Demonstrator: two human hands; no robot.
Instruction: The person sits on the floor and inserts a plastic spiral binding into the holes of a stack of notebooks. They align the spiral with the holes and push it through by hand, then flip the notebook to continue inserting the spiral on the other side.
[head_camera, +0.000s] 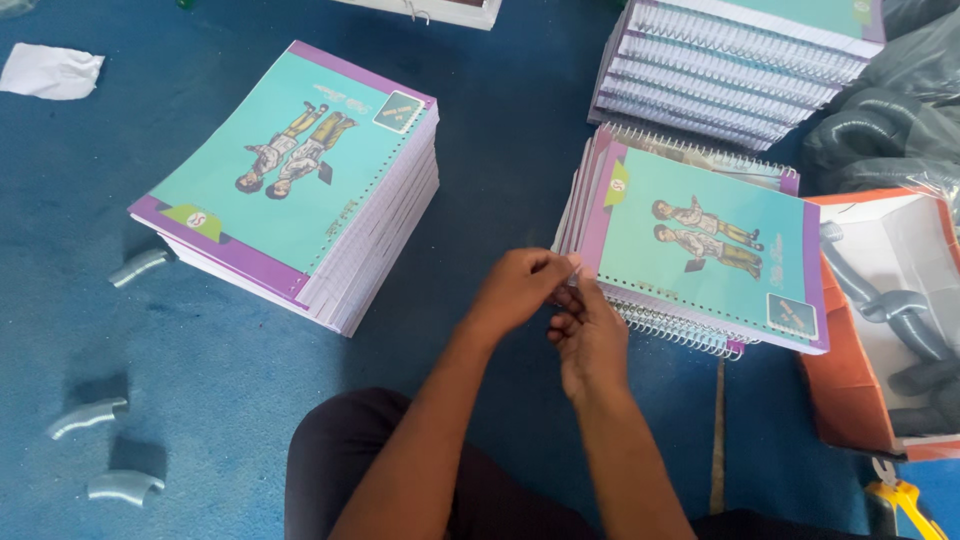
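Turquoise notebook (705, 240), top of a small pile, is pinched at its corner by the left hand (520, 290) and right hand (588, 335), fingers closed narrowly on the spiral wire, seemingly to steady it.

A blue carpeted floor (480, 200) fills the view, lit softly and evenly from above. Short grey curved pipe pieces (105, 450) lie scattered at the left, and a crumpled white paper (50, 72) rests near the top left corner.
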